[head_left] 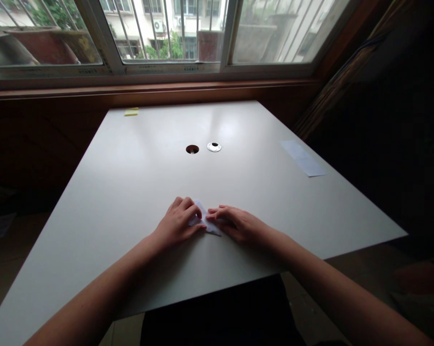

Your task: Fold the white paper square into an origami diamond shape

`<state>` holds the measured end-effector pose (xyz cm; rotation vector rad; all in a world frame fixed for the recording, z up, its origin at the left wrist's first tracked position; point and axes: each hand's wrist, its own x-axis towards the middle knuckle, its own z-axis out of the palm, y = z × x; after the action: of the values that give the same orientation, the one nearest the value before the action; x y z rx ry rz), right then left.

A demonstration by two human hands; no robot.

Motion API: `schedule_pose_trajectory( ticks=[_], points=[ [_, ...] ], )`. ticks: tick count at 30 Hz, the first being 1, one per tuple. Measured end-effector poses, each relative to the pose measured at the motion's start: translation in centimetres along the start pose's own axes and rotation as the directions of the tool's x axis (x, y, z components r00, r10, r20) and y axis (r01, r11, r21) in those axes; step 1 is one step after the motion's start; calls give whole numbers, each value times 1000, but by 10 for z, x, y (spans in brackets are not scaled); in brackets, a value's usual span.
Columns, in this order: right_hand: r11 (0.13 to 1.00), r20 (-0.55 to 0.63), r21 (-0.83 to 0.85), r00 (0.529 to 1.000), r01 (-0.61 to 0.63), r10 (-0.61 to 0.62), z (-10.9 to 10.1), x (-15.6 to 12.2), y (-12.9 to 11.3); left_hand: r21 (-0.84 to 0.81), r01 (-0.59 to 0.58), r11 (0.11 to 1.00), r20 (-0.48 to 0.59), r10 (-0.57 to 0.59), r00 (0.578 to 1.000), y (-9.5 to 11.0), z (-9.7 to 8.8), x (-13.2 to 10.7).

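1. Location. Through the head view I find the small, folded piece of thin white paper flat on the smooth white tabletop, near its front edge, between the two hands.

2. Left hand. The fingers are curled over the paper's left part, thumb and forefinger set at it. I cannot tell whether they pinch it or only press it down.

3. Right hand. The fingers reach across the paper's right part, tips resting on it, loosely bent rather than clenched. The thumb is largely hidden, so I cannot confirm a grasp.

4. Caution: slippage. The tabletop looks glossy. In my judgement, uneven pressure from the two hands could slide or twist the paper.

5. Caution: misaligned crease. The fingers cover much of the paper; a layer out of line beneath them could go unnoticed and be pressed in crooked.

6. Caution: tearing. Opposed pulling by the hands could rip paper this thin, most likely at a fold.

7. Surroundings. I note a dark round hole beyond the hands, a silver round cover with a dark opening just beside it, and a flat white paper strip near the right edge. A draught or a sweeping forearm could shift that strip off the tabletop.
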<state>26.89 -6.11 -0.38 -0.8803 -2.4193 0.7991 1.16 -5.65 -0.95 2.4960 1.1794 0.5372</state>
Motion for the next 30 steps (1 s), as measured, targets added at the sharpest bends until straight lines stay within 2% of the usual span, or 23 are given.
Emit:
schedule_pose_trajectory(
  ticks=[8,17,30],
  points=[
    [1000,-1,-1,1000,-8,8,2,1,-1,-51,71,996,30,-70,997,4,-1,2],
    [1000,-18,3,1000,-5,5,3,0,-2,-36,68,997,49,-67,997,4,-2,2],
    [1000,-50,-4,999,12,-12,7,0,-5,-11,107,994,12,-106,994,13,-1,2]
  ],
)
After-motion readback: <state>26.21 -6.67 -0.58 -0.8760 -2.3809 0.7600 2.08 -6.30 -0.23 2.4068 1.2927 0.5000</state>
